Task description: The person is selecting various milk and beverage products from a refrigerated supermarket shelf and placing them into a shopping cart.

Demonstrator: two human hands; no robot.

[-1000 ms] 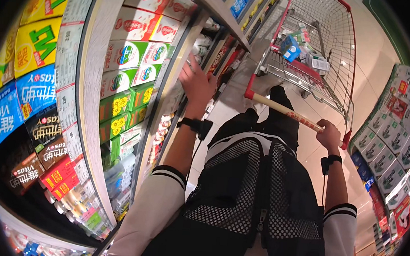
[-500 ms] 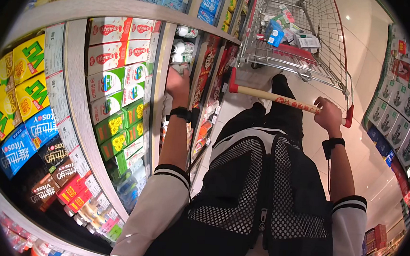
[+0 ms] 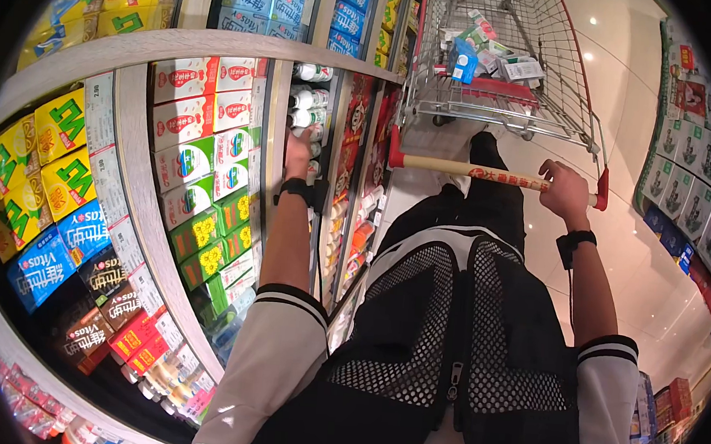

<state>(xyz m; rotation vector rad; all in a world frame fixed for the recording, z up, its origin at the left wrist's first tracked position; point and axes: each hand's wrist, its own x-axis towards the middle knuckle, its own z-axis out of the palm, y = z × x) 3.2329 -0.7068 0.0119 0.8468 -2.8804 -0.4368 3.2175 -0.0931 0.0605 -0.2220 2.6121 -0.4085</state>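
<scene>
My left hand (image 3: 297, 153) reaches into the shelf on the left, at a row of small white bottles with dark caps (image 3: 307, 119). Its thumb side shows beside the bottles, but most of its fingers are hidden, so any grip is unclear. On the right, my right hand (image 3: 566, 191) is closed over the right part of the shopping cart's pale handle (image 3: 458, 169), near its red end. Inside the wire cart (image 3: 478, 113) lie a blue pack (image 3: 463, 61), a white box (image 3: 521, 69) and other small packages.
Shelves left of me hold red-and-white cartons (image 3: 183, 119), green cartons (image 3: 205, 230), yellow packs (image 3: 68, 184) and blue packs (image 3: 42, 266). A pale shelf edge (image 3: 219, 45) crosses above them. Stacked boxes (image 3: 679, 189) stand across the tiled aisle (image 3: 618, 117).
The view has shifted slightly, and the cart appears a little lower and further left. My left hand has shifted slightly beside the bottles. My right hand stays on the handle.
</scene>
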